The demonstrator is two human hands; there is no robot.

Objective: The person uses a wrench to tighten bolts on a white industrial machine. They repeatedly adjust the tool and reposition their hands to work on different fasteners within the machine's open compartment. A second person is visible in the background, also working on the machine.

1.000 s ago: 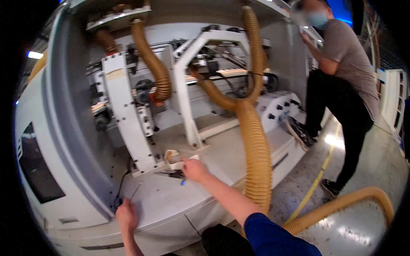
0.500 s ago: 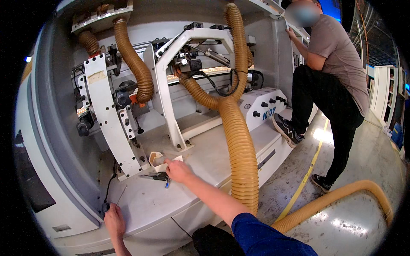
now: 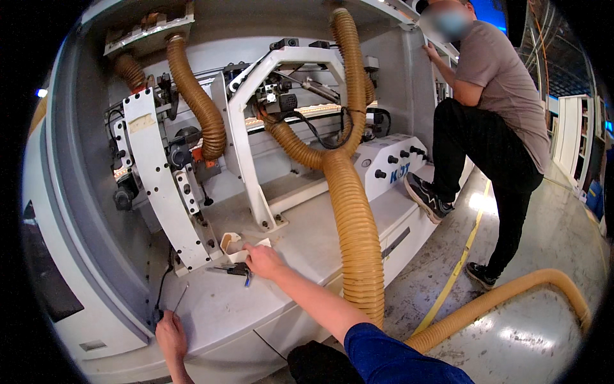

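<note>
Reaching forward, our right hand (image 3: 263, 261) closes on a small white box (image 3: 238, 246) on the grey machine surface (image 3: 307, 237), pliers (image 3: 231, 269) just beside; our left hand (image 3: 170, 333) rests flat, fingers apart.

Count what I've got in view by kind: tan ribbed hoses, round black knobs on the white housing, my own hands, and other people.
Tan ribbed hoses: 4
Round black knobs: 5, as far as I can tell
Own hands: 2, left hand, right hand
Other people: 1
Total: 12
</note>
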